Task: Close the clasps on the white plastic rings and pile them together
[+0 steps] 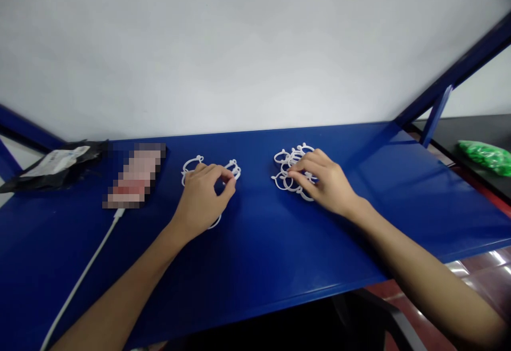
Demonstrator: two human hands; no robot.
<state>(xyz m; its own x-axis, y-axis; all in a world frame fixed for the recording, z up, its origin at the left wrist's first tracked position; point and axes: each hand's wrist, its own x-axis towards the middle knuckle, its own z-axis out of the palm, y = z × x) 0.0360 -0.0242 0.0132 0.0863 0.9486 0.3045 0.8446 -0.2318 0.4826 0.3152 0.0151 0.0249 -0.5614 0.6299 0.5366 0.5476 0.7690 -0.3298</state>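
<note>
While my right hand (325, 183) lies on the ring pile (288, 166), fingers curled over it, I can't tell if it grips any. Left hand (203, 197) pinches the loose white rings (233, 171) between thumb and forefinger, just left of the pile, on the blue table (259, 255). Further left of the pile: blurred flat object (136, 181), white cable (80, 282), black bag (56, 166). Far right of the pile: green bag (485, 157).

On the surface (259, 244): ring pile (289, 170); left of it smaller rings (235, 170), then phone (136, 178), packet (56, 167) farthest left.
</note>
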